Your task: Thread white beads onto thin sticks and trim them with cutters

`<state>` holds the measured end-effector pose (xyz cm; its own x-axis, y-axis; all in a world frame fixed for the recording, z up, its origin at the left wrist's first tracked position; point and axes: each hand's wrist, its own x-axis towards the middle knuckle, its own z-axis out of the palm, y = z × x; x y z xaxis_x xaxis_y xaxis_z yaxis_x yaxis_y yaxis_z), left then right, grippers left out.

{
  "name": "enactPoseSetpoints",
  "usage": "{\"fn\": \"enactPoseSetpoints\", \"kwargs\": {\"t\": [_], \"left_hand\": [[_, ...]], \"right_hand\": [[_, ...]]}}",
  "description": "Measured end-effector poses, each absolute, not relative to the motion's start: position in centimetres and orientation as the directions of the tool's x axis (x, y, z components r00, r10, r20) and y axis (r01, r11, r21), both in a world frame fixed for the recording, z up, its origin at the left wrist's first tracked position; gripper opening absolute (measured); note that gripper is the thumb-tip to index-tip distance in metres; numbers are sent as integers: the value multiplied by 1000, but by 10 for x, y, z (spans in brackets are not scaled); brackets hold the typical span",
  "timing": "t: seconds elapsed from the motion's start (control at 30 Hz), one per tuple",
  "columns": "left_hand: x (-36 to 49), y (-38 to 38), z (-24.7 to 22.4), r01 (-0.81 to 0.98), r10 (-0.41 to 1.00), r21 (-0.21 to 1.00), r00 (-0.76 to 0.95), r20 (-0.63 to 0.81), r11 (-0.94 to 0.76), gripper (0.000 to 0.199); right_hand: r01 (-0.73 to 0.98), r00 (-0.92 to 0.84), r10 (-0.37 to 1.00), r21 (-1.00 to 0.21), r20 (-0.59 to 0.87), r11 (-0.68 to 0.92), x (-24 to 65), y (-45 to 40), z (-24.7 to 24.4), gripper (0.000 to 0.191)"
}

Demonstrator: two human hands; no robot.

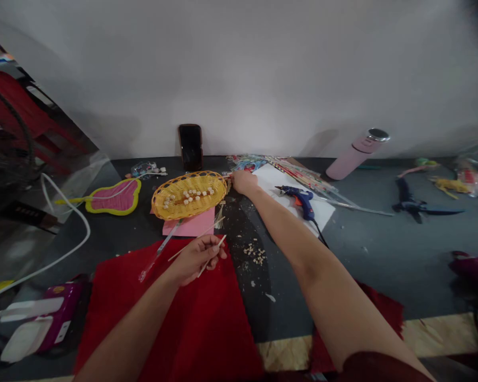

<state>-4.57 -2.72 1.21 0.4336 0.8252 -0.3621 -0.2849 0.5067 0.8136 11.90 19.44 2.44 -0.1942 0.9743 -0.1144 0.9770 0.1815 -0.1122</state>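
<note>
Gripping stick (pixel 223 241) in curled left hand (pixel 198 257) before basket (pixel 174 185); seemingly reaching right hand (pixel 245 183) beside it, openness and hold unclear; likely needs pinching.

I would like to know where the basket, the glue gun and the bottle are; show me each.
Basket (pixel 177 185), head view, on its far inner wall.
Glue gun (pixel 304 196), head view, on its blue body.
Bottle (pixel 351 159), head view, on its pink side.

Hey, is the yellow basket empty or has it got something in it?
Not empty: small pale pieces lie scattered inside the yellow basket.
</note>
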Motion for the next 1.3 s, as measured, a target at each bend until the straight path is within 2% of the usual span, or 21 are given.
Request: {"fn": "enactPoseSetpoints", "kwargs": {"t": [0.33,0.47,0.5,0.53,0.6,0.67,0.77,0.87,0.97,1.13,1.3], "left_hand": [[-44,-27,21,-289,836,820,416,-357,494,28],[-43,-30,23,-282,854,838,389,-345,467,41],[-43,-31,24,-273,854,841,385,-349,467,45],[-43,-31,24,-261,854,844,379,-357,468,49],[-42,-33,24,-227,854,853,362,-374,470,53],[-39,-34,23,-187,856,866,345,-384,464,53],[-30,-38,21,-145,867,889,336,-368,433,47],[-16,-44,21,-144,873,905,360,-329,400,40],[0,-49,24,-165,855,891,399,-332,423,38],[15,-53,26,-245,828,833,424,-368,496,29],[19,-54,21,-311,801,772,450,-394,555,28]], "right_hand": [[914,-375,925,-190,-55,359,148,166,53,25],[864,-449,893,-274,-43,422,173,130,61,25],[848,-462,886,-313,-42,428,181,119,62,26],[816,-456,889,-416,-38,400,188,107,62,25],[726,-428,898,-631,-102,274,202,80,60,24],[552,-422,898,-821,-125,145,213,51,57,19],[288,-414,903,-958,-116,9,219,10,53,13],[103,-365,926,-993,-94,-61,215,-18,48,16],[-9,-309,948,-997,-73,-79,207,-30,40,16],[-80,-271,962,-995,-42,-66,199,-32,21,16],[-111,-260,965,-994,20,-10,196,-35,11,14]]}}
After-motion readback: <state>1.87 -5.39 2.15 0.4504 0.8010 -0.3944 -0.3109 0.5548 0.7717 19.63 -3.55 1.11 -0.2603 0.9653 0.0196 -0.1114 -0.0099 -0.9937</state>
